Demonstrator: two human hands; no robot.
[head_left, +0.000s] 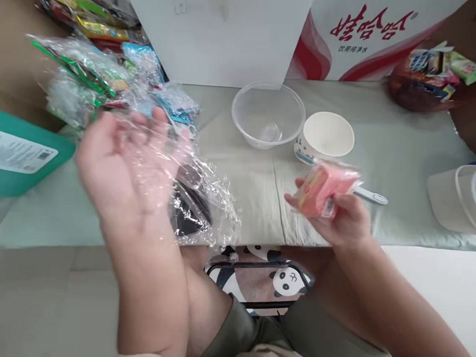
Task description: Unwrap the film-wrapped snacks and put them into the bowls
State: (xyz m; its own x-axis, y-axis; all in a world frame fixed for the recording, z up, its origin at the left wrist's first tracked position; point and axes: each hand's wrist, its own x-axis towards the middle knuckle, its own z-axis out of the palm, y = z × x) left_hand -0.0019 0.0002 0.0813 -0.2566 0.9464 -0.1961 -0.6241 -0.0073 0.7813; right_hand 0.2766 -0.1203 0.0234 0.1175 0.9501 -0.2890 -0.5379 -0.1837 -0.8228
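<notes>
Our right hand (350, 217) curls its fingers round the packet (329, 189), near the cup (330, 134); a slack grip could drop it. Our left hand (130, 171) has fingers loosely spread against film (225, 212), which could cling and drag nearby wrappers (104, 70).

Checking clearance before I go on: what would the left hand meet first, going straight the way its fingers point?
Past the crinkled clear film at the left hand, likely the heap of plastic packets just ahead; depth is unclear, so it might pass above some of them.
</notes>
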